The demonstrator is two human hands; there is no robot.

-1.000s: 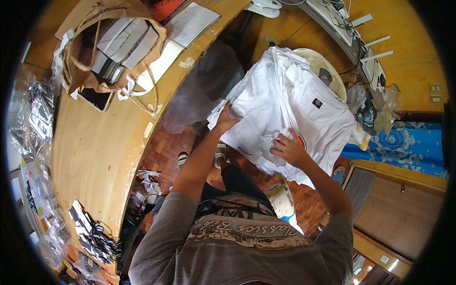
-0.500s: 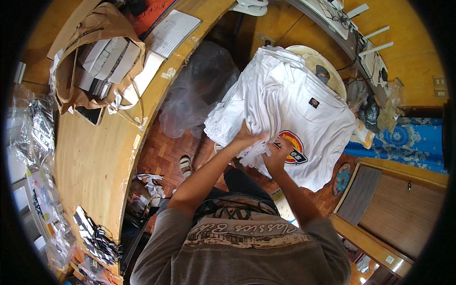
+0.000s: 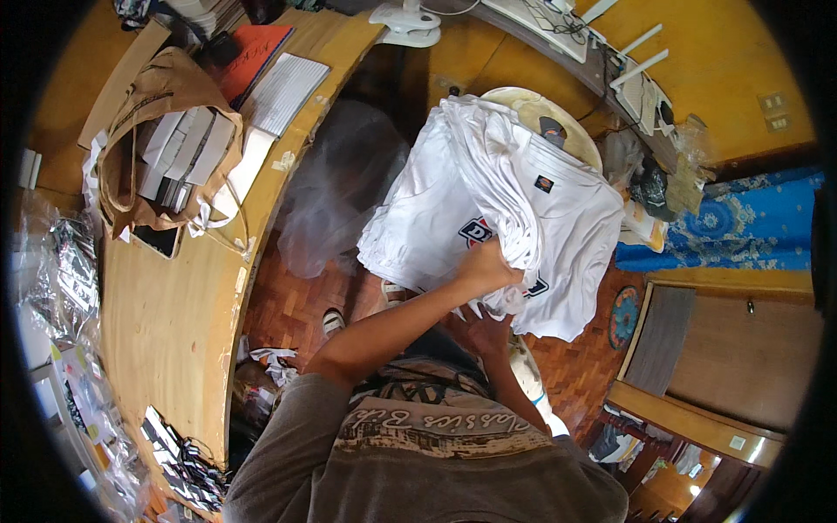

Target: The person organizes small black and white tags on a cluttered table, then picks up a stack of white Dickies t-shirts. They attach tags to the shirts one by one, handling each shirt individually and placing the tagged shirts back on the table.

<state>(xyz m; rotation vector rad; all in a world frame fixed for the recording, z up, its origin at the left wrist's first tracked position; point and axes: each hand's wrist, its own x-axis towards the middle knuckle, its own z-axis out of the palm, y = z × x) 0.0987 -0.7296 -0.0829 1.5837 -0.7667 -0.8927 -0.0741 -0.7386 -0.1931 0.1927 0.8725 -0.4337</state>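
Nearest you: your right hand (image 3: pixel 482 332), just below the bunch's lower end, fingers partly hidden; can't tell if it grips. Just beyond, your left hand (image 3: pixel 493 268) is closed round the gathered bunch (image 3: pixel 510 196) of white shirts (image 3: pixel 571 234). Risk, as judged: a hard tug there could skew the stack, its layers being slack and loosely lapped; a light hold could let some slip. Shirts lie ahead of both hands, spreading either side of your left, their far edge against a round cream top (image 3: pixel 586 139).
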